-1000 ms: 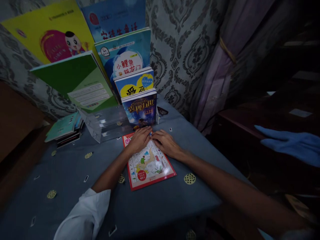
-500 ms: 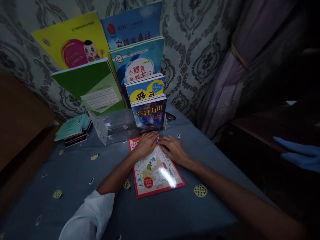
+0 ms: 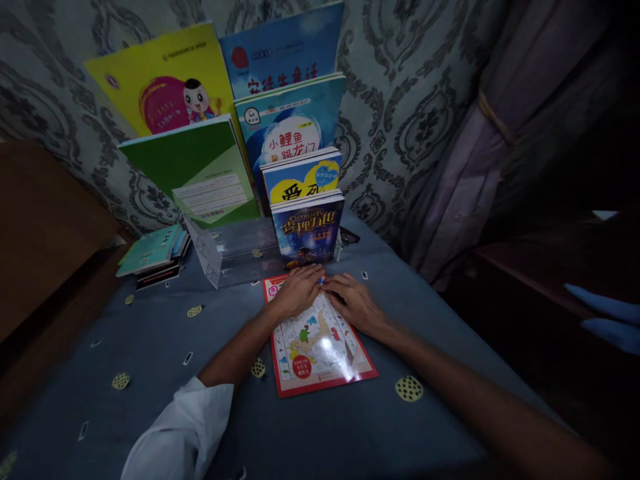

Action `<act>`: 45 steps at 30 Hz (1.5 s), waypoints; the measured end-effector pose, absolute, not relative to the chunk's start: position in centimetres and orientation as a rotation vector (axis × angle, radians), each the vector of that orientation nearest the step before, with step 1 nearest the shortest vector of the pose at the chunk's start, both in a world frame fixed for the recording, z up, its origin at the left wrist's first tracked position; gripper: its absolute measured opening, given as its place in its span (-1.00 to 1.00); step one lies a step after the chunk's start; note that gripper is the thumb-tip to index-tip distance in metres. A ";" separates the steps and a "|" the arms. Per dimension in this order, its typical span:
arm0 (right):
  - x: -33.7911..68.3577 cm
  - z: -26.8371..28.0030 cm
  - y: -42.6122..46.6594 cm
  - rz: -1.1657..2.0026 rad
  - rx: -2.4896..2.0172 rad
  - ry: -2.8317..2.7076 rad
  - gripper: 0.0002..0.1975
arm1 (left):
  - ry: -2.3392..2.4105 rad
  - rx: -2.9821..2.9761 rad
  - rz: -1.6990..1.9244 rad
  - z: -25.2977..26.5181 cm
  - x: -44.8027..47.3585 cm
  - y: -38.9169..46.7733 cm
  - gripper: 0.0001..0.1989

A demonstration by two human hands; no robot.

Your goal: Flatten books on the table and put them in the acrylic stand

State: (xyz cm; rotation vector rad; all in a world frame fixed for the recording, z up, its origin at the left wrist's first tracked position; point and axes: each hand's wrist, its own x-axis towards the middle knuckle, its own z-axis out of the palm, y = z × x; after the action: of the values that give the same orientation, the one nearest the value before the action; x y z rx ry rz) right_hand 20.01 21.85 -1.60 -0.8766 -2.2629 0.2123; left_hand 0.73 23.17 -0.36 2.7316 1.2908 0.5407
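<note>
A thin red-bordered picture book (image 3: 325, 363) lies flat on the cloth, its glossy cover catching a bright reflection. My left hand (image 3: 300, 291) rests palm down across the book's upper part, fingers stretched toward its top edge. Beside it, my right hand (image 3: 356, 305) lies on the upper right side of the cover, fingers loosely bent and pointing left. The fingertips of both hands come close together over a small blue patch. Neither hand lifts the book. Just beyond my hands, a dark blue book (image 3: 307, 230) stands at the front of a clear tiered stand (image 3: 240, 257).
Upright on the stand are a yellow book (image 3: 135, 70), a green book (image 3: 185, 157), a teal book (image 3: 260, 120) and others. A stack of small books (image 3: 153, 252) lies left, glasses (image 3: 349, 235) right. A blue-gloved hand (image 3: 607, 317) shows at the far right.
The whole view has shifted slightly, so things appear farther right. My hands keep nearly the same place on the picture book. The blue-gloved fingers at the right show less.
</note>
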 end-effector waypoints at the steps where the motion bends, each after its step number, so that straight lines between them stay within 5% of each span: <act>1: 20.0 -1.6 21.9 0.216 -0.877 -2.262 -0.79 | 1.290 2.729 0.537 -0.4 0.7 23.2 -0.56; 45: 20.0 -1.6 21.8 0.259 -0.896 -2.273 -0.77 | 1.294 2.725 0.525 -0.5 0.6 23.2 -0.57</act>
State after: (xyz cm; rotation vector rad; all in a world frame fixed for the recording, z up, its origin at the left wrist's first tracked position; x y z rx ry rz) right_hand 20.04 21.84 -1.58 -0.8963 -2.2735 0.2593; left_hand 0.62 23.16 -0.55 2.7255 1.2936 0.5251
